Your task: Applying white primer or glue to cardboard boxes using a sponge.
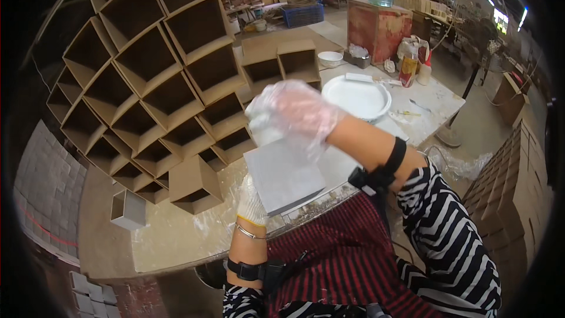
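A light grey paper-covered box sits tilted at the table's front edge, right in front of me. My left hand, in a white knit glove with a yellow cuff, grips the box along its left side; its fingers are partly hidden by the box. Over the box's far edge is my right hand, in a loose clear plastic glove. Motion blurs its fingers, and whether they hold anything cannot be made out. A white round basin of whitish liquid stands beyond it, with a pale block across its far rim.
Stacked brown open boxes rise at the left. One brown box and one grey box stand nearer. At the right are a white bowl, a bottle and a red cabinet. Brown box frames stack at far right.
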A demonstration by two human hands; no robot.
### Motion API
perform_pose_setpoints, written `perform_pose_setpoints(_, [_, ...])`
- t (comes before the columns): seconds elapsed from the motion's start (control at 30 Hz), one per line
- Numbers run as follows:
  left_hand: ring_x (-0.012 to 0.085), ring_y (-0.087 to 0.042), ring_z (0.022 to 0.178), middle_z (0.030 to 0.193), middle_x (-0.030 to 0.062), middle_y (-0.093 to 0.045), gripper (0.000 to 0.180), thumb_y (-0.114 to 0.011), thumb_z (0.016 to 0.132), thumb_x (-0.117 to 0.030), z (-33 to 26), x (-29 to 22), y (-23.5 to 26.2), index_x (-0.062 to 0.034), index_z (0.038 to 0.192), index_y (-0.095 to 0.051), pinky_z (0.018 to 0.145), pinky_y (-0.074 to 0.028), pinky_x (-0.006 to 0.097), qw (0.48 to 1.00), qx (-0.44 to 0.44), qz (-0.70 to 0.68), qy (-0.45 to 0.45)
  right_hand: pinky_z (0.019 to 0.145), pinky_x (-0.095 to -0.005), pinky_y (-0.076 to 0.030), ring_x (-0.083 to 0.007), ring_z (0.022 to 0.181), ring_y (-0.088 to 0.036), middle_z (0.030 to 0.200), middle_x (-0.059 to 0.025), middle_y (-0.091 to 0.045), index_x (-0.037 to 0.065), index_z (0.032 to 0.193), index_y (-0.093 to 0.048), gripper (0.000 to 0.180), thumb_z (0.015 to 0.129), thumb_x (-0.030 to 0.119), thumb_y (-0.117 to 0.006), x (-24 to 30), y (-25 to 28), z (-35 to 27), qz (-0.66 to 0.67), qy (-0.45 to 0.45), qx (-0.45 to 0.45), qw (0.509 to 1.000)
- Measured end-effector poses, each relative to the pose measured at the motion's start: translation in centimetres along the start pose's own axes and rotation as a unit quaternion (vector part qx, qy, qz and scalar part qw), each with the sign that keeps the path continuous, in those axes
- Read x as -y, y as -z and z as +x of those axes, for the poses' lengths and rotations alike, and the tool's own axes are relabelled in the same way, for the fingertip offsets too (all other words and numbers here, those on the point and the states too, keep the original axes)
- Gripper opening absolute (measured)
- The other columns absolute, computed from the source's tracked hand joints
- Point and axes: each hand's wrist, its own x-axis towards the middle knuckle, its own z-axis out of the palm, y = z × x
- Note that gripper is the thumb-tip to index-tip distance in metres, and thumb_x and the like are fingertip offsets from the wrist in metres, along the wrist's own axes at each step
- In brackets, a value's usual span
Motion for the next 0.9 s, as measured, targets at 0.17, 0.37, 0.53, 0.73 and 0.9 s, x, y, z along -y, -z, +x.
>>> perform_pose_setpoints(0.17, [0.0274, -0.065, 0.118, 0.132, 0.013, -0.066, 0.041, -0.039, 0.111, -0.028, 2.0, -1.6, 0.6, -0.0024, 0.135, -0.059, 0.101, -0.055, 0.039, 0.983, 0.001, -0.184, -0.022, 0.106, -0.0416, -0.05, -0.0293, 0.124, -0.061, 0.135, -0.0093, -0.064, 0.015, 0.128, -0.068, 0.038, 0.091, 0.008, -0.062, -3.5, 1.4, -3.5, -0.198, 0.001, -0.217, 0.956])
perform_pose_setpoints(0.37, [0.0287, -0.064, 0.118, 0.132, 0.0132, -0.066, 0.041, -0.037, 0.111, -0.029, 2.3, -3.0, 0.0, -0.003, 0.134, -0.059, 0.102, -0.054, 0.04, 0.981, -0.024, -0.189, -0.027, 0.076, -0.0321, -0.048, -0.0161, 0.102, -0.062, 0.123, 0.0037, -0.067, 0.025, 0.119, -0.072, 0.043, 0.078, 0.012, -0.071, -1.3, -0.8, -5.3, -0.227, 0.089, -0.261, 0.934])
perform_pose_setpoints(0.53, [0.0286, -0.064, 0.119, 0.134, 0.0139, -0.065, 0.039, -0.038, 0.109, -0.023, 2.1, -3.8, -0.4, -0.0021, 0.136, -0.058, 0.102, -0.054, 0.042, 0.977, -0.038, -0.209, -0.006, 0.094, -0.0394, -0.051, -0.0252, 0.115, -0.063, 0.126, -0.0048, -0.069, 0.02, 0.122, -0.072, 0.041, 0.082, 0.014, -0.069, -0.2, -1.1, -5.7, 0.175, -0.028, -0.268, 0.947])
perform_pose_setpoints(0.73, [0.0306, -0.063, 0.122, 0.133, 0.017, -0.066, 0.036, -0.047, 0.106, -0.02, -0.3, -6.4, -0.5, 0.0003, 0.132, -0.062, 0.107, -0.052, 0.045, 0.979, -0.067, -0.193, -0.007, 0.11, -0.0403, -0.046, -0.0308, 0.124, -0.06, 0.133, -0.0117, -0.065, 0.013, 0.13, -0.068, 0.038, 0.093, 0.011, -0.06, 0.3, -1.0, -7.8, -0.03, -0.119, -0.241, 0.963])
perform_pose_setpoints(0.9, [0.0341, -0.061, 0.126, 0.134, 0.0194, -0.065, 0.041, -0.062, 0.099, -0.021, 0.0, -6.0, -2.3, 0.0021, 0.133, -0.062, 0.112, -0.048, 0.048, 0.932, -0.021, -0.362, -0.015, 0.114, -0.0408, -0.044, -0.0302, 0.127, -0.059, 0.137, -0.0143, -0.061, 0.007, 0.134, -0.062, 0.036, 0.098, 0.009, -0.055, 0.9, -3.8, -8.1, 0.272, -0.172, -0.33, 0.887])
